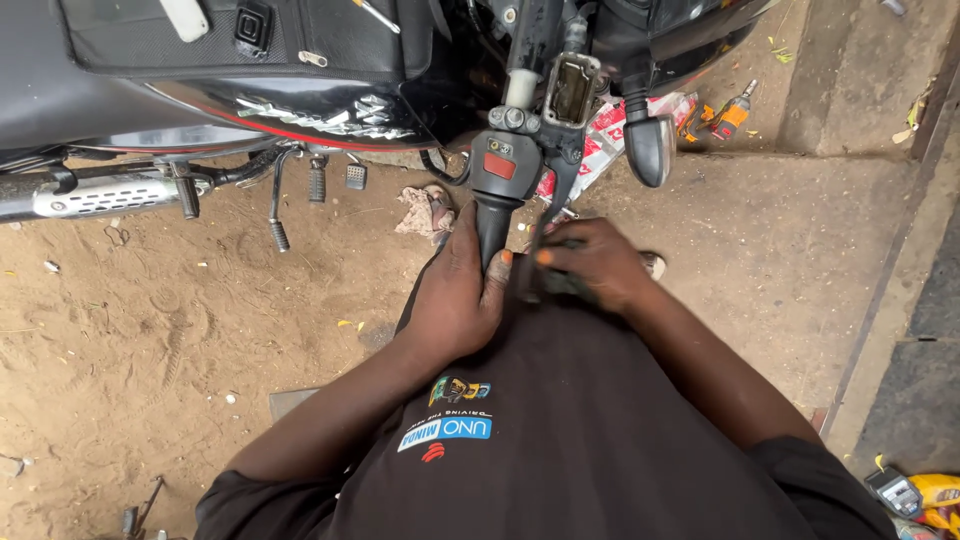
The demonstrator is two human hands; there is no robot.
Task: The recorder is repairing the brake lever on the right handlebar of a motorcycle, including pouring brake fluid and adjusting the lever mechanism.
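Note:
A black motorcycle (200, 90) stands across the top of the view. Its right handlebar grip (492, 228) points toward me, with a switch housing (500, 160) bearing a red button above it. My left hand (455, 295) is wrapped around the lower end of the grip. My right hand (590, 265) is closed over the brake lever (552, 205) and a dark object, just right of the grip. An open brake fluid reservoir (571, 88) sits on the bar above. My black shirt fills the lower middle.
Sandy ground lies to the left, with the chrome exhaust (100, 195) and footpegs (318, 182) above it. A rag (425, 210) lies under the bike. A turn indicator (650, 150), an orange tool (730, 115) and concrete slabs are at right. Small packets lie at the bottom right corner (915, 495).

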